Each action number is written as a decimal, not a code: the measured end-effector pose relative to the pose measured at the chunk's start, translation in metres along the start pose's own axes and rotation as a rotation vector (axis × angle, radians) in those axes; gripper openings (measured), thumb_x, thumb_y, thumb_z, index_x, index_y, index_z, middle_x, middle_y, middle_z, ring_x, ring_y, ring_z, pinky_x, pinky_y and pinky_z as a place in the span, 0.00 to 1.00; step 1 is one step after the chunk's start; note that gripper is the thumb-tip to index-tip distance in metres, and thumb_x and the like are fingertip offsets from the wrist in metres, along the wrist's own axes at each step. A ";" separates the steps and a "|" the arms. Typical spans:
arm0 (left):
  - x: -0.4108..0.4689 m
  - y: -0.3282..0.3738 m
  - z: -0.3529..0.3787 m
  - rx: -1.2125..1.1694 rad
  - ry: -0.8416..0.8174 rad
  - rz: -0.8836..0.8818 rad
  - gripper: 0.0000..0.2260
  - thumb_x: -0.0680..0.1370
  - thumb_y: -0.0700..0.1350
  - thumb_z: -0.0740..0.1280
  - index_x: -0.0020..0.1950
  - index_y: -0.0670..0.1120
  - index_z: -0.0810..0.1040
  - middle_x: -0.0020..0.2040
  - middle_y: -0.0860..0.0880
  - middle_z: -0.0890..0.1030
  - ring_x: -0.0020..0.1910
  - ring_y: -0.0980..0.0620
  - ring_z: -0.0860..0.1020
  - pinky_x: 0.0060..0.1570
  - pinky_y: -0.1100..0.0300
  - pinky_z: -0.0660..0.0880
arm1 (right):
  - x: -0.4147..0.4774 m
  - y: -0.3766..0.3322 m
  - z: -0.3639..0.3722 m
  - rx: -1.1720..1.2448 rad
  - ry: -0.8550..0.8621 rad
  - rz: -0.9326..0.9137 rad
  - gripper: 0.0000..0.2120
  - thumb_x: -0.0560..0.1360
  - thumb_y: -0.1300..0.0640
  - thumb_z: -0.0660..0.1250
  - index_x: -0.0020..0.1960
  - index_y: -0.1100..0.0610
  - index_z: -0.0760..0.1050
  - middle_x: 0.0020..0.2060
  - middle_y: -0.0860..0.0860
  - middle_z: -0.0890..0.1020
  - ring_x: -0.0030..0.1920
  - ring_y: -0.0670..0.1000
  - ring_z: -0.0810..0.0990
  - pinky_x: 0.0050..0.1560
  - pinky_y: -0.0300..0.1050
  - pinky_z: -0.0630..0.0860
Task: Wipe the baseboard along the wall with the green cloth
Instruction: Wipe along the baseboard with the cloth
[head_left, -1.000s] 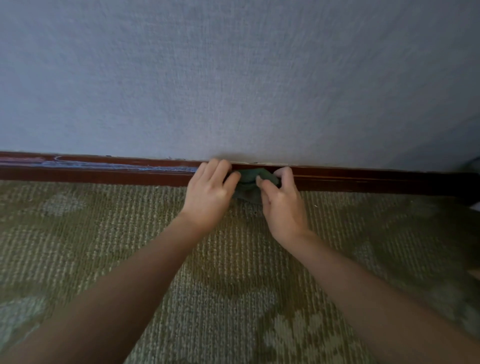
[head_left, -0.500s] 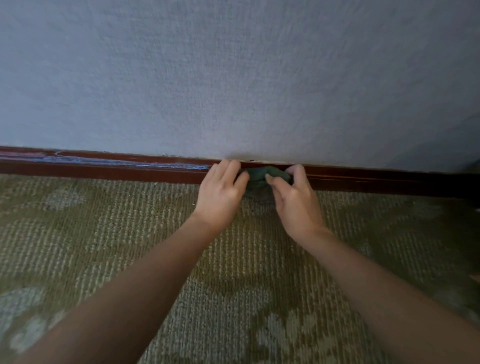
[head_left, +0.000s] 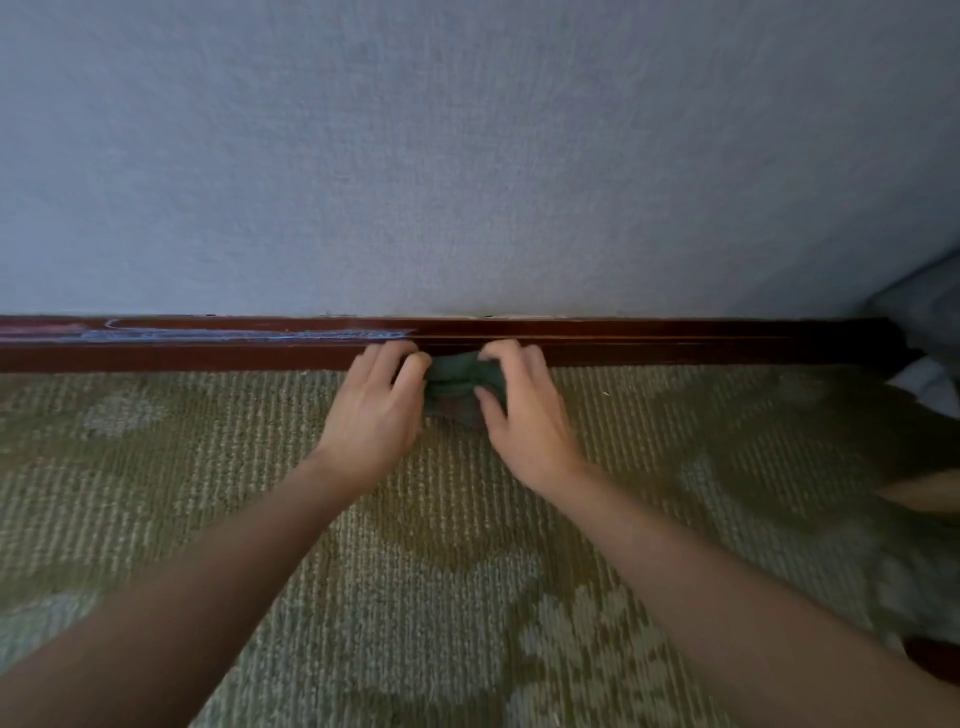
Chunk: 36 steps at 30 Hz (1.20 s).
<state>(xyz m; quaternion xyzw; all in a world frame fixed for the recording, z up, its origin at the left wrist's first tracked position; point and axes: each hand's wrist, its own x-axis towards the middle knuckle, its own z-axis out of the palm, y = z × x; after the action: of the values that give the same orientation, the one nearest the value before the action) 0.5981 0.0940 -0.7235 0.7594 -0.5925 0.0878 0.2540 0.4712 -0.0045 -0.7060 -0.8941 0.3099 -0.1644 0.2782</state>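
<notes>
Baseboard (head_left: 675, 343) of dark, glossy red-brown wood runs across the full width of the frame a little above its middle, with a thin groove line along its face. On its left stretch lies a pale bluish streak (head_left: 244, 335) that ends just above the left hand (head_left: 376, 415). The green cloth (head_left: 460, 379) lies against the baseboard's lower part, just left of the frame's centre. It is a dark, dull green, bunched into a small wad with soft horizontal folds, and its lower edge rests on the carpet (head_left: 467, 597). Only its middle shows, since a hand covers each end.

The left hand grips the cloth's left end, its fingers curled forward so that the tips reach the baseboard and its thumb lies against the wad. The right hand (head_left: 524, 421) grips the right end, fingers hooked over the top of the cloth and thumb tucked at its lower right corner. Both bare forearms stretch in from the bottom corners of the frame.

The wall (head_left: 467, 156) above is a pale grey-blue with a fine woven texture and fills the upper part of the frame. The carpet is olive green and ribbed, with paler leaf-like shapes. At the right edge a pale grey fabric mass (head_left: 930, 306) stands against the wall, with something white (head_left: 927, 384) below it. What either is cannot be told.
</notes>
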 end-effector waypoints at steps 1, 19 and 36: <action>-0.005 0.003 -0.002 -0.079 -0.018 -0.077 0.06 0.73 0.30 0.64 0.49 0.32 0.76 0.45 0.36 0.78 0.39 0.41 0.76 0.39 0.50 0.76 | -0.004 -0.005 0.004 0.101 0.043 0.106 0.16 0.73 0.63 0.68 0.58 0.59 0.68 0.50 0.54 0.72 0.48 0.50 0.72 0.44 0.41 0.70; 0.002 0.012 -0.058 -0.857 -0.079 -1.206 0.10 0.74 0.45 0.71 0.49 0.46 0.71 0.47 0.47 0.76 0.45 0.49 0.75 0.44 0.57 0.76 | 0.007 -0.080 -0.011 1.095 -0.031 1.011 0.09 0.80 0.65 0.56 0.45 0.53 0.68 0.49 0.58 0.74 0.45 0.57 0.75 0.30 0.46 0.73; 0.031 0.004 -0.041 -1.409 0.215 -1.677 0.18 0.76 0.44 0.69 0.62 0.40 0.71 0.53 0.40 0.79 0.48 0.44 0.80 0.44 0.52 0.80 | 0.053 -0.049 0.010 1.349 0.062 1.174 0.07 0.74 0.67 0.66 0.51 0.63 0.73 0.49 0.59 0.76 0.45 0.55 0.77 0.33 0.42 0.77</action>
<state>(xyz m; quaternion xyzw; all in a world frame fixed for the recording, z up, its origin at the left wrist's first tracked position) 0.6094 0.0869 -0.6741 0.5941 0.2192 -0.4045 0.6598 0.5386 -0.0026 -0.6785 -0.2330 0.5624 -0.1671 0.7756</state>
